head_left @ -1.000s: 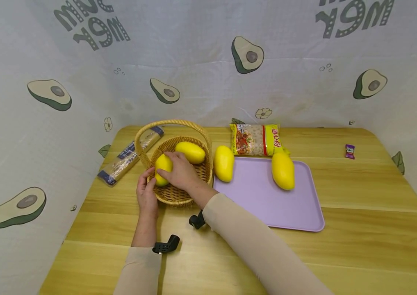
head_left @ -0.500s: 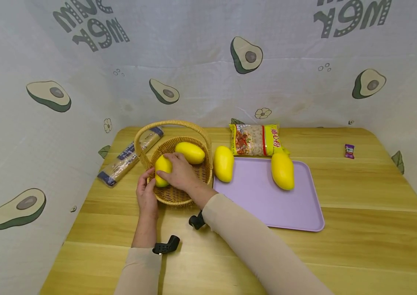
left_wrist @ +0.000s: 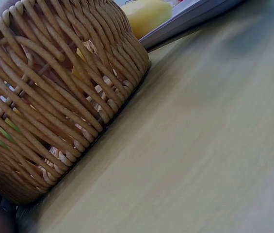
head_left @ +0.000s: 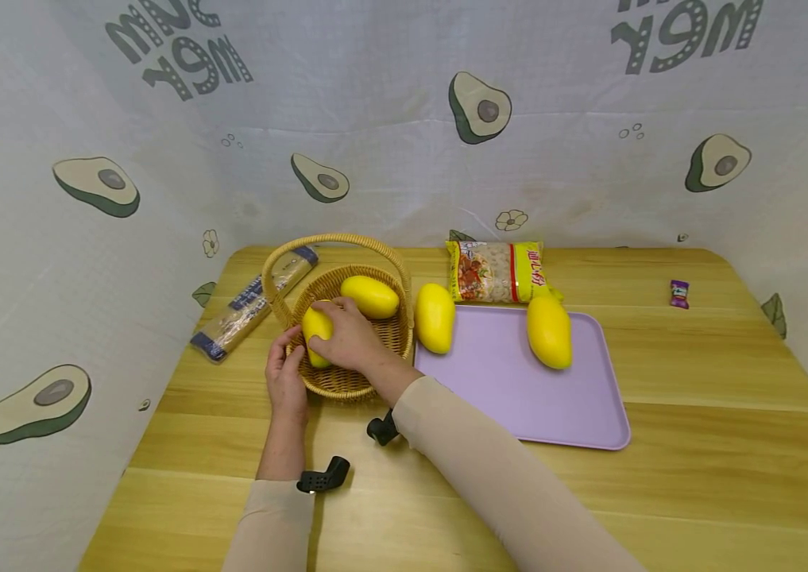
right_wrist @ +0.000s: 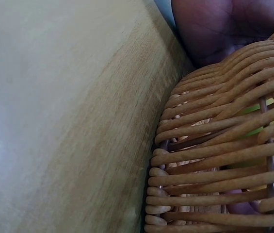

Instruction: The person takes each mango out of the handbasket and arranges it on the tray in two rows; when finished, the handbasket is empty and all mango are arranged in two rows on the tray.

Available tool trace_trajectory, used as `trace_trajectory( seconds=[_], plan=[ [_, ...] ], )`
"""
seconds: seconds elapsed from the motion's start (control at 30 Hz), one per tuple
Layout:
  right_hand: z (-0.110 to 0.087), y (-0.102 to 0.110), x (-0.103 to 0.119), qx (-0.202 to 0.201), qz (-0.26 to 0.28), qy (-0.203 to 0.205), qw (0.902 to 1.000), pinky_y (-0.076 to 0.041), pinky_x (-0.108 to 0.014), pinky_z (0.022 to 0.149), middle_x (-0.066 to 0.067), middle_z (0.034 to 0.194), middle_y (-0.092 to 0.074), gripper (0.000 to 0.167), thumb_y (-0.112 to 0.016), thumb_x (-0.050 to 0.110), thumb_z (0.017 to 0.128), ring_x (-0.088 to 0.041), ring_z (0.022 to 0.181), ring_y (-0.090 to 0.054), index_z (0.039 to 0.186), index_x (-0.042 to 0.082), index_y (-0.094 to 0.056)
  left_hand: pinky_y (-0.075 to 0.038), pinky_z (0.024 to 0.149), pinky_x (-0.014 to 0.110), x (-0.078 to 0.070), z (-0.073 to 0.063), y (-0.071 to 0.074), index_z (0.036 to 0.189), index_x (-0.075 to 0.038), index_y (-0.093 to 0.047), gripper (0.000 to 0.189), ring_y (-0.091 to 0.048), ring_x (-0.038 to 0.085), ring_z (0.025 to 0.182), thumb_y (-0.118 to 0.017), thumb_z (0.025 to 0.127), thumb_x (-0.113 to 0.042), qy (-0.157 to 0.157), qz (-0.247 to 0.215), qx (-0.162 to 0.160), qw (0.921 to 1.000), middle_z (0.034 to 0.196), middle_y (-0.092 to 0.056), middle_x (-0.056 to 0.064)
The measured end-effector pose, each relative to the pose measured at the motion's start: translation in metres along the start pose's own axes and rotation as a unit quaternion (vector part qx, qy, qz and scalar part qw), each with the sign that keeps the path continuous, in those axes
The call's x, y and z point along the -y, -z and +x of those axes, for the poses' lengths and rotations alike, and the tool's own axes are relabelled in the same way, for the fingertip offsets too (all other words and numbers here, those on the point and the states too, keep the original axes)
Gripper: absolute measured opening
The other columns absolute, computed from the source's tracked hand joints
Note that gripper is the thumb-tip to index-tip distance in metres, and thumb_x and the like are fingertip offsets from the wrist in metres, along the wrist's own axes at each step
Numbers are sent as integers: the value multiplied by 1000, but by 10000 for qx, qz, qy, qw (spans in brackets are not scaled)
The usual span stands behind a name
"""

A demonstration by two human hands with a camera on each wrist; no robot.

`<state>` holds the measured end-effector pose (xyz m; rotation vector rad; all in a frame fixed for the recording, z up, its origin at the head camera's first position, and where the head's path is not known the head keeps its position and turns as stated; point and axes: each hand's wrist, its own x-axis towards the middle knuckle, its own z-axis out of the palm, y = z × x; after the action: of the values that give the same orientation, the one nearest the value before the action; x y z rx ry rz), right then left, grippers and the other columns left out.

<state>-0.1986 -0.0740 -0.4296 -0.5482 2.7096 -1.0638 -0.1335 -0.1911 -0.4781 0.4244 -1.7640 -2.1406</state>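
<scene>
Hours read off the basket (head_left: 342, 395), 12 pointing away from me. Blue-ended packet (head_left: 253, 306) lies outside at 10. My left hand (head_left: 287, 385) is at 8, fingers bent at the rim, thumb apart from them, apparently bracing the basket (part of the grip is hidden). The mango I'm working with (head_left: 315, 324) is inside at 9, pinched by my right hand (head_left: 352, 340): thumb on the near side, fingers on the far side. Second mango (head_left: 371, 297) sits inside at 1; contact with my knuckles, can't tell. Third mango (head_left: 435, 318) is outside at 3, at the left edge of the lilac tray (head_left: 518, 397). Yellow-ended bag (head_left: 495, 272) at 2, fourth mango (head_left: 549, 334) on the tray at 3, purple sweet (head_left: 678, 294) further out, near 3. Step in hand, my judgement: handling that mango within the basket, settling or lifting unclear. Next calls for a steady rim, then either an easy release without rolling it or a lift clear of the handle (head_left: 332, 237).
</scene>
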Motion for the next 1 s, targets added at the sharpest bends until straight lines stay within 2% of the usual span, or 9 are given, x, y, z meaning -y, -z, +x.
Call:
trace_trajectory(
  seconds=[0.23, 0.37, 0.53, 0.73, 0.83, 1.0],
  plan=[
    [0, 0, 1, -37, -124, 14, 9999, -49, -44, 109, -10, 156, -43, 64, -68, 44, 95, -28, 134, -55, 151, 21, -49, -17, 127, 45, -2, -1, 0, 135, -3, -58, 36, -27, 22, 153, -43, 103, -5, 19, 44, 18, 10000, 152, -46, 10],
    [-1, 3, 3, -239, -57, -159, 9996, -50, -45, 108, -12, 156, -43, 64, -70, 40, 93, -31, 131, -58, 151, 22, -49, -17, 127, 46, -3, -2, 0, 136, -3, -58, 36, -26, 22, 154, -44, 103, -5, 20, 51, -11, 10000, 154, -45, 11],
    [-8, 13, 5, -618, 142, -129, 9979, -53, -47, 99, -14, 158, -39, 67, -66, 36, 89, -35, 123, -62, 153, 27, -46, -19, 126, 45, -2, -2, -1, 135, -2, -59, 36, -27, 22, 153, -44, 102, -4, -9, 44, -60, 10000, 154, -45, 13],
    [-27, 28, 11, -806, 286, 190, 9962, -55, -43, 78, -10, 161, -36, 60, -54, 35, 92, -37, 100, -69, 151, 31, -49, -18, 127, 47, -2, -2, -2, 135, -5, -59, 35, -25, 24, 155, -44, 103, -6, -3, 104, -41, 9999, 154, -45, 12],
    [-38, 35, 14, -810, 331, 424, 9953, -55, -46, 84, -9, 159, -38, 56, -53, 36, 94, -36, 105, -67, 150, 31, -50, -17, 127, 48, -2, -1, -2, 134, -7, -61, 35, -25, 24, 155, -45, 103, -6, 7, 123, -58, 9999, 154, -45, 11],
    [-61, 46, 18, -626, 459, 816, 9936, -50, -53, 104, -8, 156, -42, 52, -61, 40, 97, -34, 130, -57, 146, 27, -52, -16, 127, 49, -3, -2, -1, 135, -6, -59, 36, -24, 24, 155, -46, 103, -7, 63, 210, -80, 9997, 155, -44, 10]
  ],
)
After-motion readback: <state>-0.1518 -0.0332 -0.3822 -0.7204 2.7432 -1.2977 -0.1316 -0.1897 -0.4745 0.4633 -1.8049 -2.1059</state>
